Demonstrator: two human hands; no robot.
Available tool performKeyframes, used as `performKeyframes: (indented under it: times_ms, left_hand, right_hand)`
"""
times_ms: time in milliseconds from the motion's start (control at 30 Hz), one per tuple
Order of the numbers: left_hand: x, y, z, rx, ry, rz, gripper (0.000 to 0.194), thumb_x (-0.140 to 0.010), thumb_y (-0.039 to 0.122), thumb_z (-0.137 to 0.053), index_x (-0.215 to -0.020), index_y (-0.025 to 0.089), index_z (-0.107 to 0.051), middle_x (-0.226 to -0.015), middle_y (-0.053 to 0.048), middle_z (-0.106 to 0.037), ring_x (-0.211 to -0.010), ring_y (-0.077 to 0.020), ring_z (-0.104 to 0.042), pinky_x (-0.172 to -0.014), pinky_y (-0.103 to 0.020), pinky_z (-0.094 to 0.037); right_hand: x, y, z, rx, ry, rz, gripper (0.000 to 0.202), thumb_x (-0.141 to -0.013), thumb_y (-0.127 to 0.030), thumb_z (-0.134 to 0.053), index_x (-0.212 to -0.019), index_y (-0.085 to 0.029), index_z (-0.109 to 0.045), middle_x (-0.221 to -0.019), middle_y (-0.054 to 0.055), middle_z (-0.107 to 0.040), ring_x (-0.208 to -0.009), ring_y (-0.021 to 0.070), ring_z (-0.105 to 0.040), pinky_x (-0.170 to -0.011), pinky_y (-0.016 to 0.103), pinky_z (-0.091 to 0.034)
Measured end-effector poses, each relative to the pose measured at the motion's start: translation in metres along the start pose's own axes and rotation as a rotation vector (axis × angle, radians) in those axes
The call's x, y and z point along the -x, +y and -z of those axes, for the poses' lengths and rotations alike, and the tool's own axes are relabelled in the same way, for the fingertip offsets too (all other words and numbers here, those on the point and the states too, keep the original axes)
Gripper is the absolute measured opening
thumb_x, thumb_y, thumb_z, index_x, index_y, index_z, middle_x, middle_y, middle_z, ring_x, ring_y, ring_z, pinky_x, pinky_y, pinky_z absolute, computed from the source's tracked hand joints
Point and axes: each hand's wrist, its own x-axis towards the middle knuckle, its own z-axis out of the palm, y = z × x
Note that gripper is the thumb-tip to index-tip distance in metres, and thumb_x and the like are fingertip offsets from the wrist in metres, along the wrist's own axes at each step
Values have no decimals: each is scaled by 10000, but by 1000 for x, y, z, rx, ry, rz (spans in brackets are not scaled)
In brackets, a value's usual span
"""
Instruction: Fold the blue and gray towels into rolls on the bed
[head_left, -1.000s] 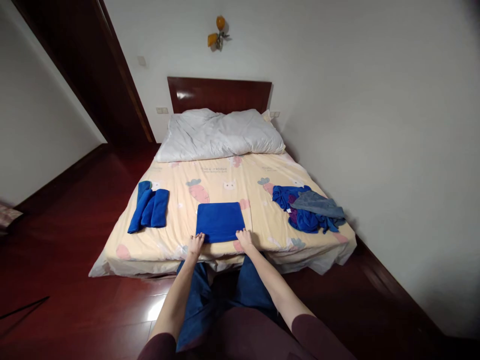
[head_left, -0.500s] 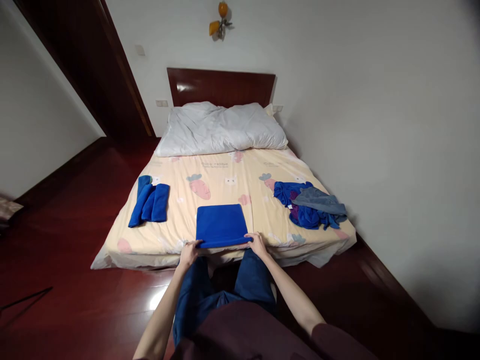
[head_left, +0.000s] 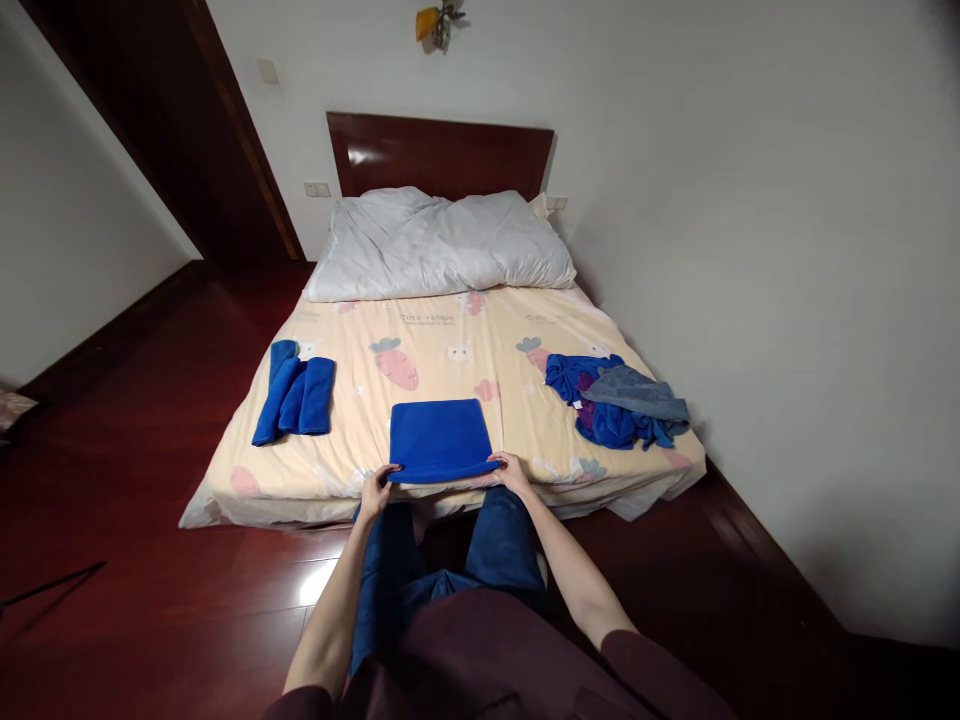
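Arms [head_left: 568, 560] stretched forward, fingers [head_left: 506, 462] pinch the blue cloth [head_left: 440, 436]

Flat cloth [head_left: 440, 437] was plain deep blue, rolled cloths [head_left: 294, 397] mostly blue; the heap [head_left: 611, 425] showed blue, purple and grey-blue. Sheet [head_left: 442, 372] was pale cream, printed with pink, green-topped carrots; quilt [head_left: 442, 245] was white, headboard [head_left: 442, 155] dark red-brown.

a dark wooden headboard [head_left: 442, 155] stands against a pale wall [head_left: 712, 200], the reddish floor [head_left: 187, 600] glossy.
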Motion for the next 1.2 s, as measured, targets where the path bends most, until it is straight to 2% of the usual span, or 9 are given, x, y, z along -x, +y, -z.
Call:
performKeyframes:
  times_ms: [67,167,233,367,533,767,1000,1200]
  left_hand:
    - [0,2,1,-39,12,2,404,-822,353,-543,-1159,177,-678,-1179,-96,-739,-1186,-274,-649,-1095,-454,-459]
    - [0,3,2,-74,53,31,464,-856,447,-541,-1196,162,-678,-1194,-121,-730,-1177,-308,-650,-1066,-475,-475]
    - [-1,1,2,-72,68,38,501,-856,505,-544,-1181,151,-687,-1201,-134,-725,-1160,-318,-657,-1052,-477,-485]
    - [-4,-6,-1,-32,121,73,514,-828,565,-569,-1098,149,-703,-1130,-135,-745,-1097,-317,-679,-1026,-469,-502]
    - [-8,-14,-5,9,179,113,532,-816,600,-566,-1073,148,-676,-1065,-134,-749,-1046,-297,-695,-990,-453,-524]
    - [-10,-19,-8,54,253,173,524,-773,621,-602,-1048,176,-636,-970,-111,-746,-957,-265,-714,-914,-420,-557]
    - [-12,-12,-9,47,279,212,491,-745,620,-612,-963,181,-636,-908,-104,-741,-889,-252,-721,-872,-398,-567]
    - [-13,0,-10,-30,306,283,390,-763,545,-612,-925,191,-641,-882,-94,-747,-870,-245,-726,-852,-369,-563]
  right_hand:
    - [1,-1,1,-9,14,0,129,-630,-270,-642,-732,-191,-647,-695,2,-684,-706,178,-660,-700,292,-540]
    - [1,-1,3,-9,32,-10,253,-701,-442,-660,-649,-212,-569,-558,-37,-568,-592,153,-579,-588,253,-483]
    - [0,-1,5,-7,40,-14,333,-711,-523,-660,-635,-222,-540,-556,-38,-548,-601,155,-569,-579,247,-467]
    - [-1,0,5,-7,47,-23,395,-697,-591,-665,-630,-231,-517,-589,-26,-555,-642,165,-580,-603,254,-463]
    - [-3,5,2,-10,62,-45,399,-678,-600,-673,-643,-227,-537,-595,-21,-569,-623,168,-584,-612,270,-474]
    - [-6,12,-1,-24,81,-83,398,-664,-583,-715,-684,-199,-609,-652,18,-661,-685,202,-662,-687,317,-544]
    - [-5,11,-2,-12,107,-125,372,-674,-534,-755,-734,-173,-685,-769,83,-748,-781,242,-723,-774,373,-590]
    - [-9,3,-4,42,114,-168,380,-667,-547,-765,-719,-174,-707,-826,108,-775,-850,273,-746,-809,394,-601]
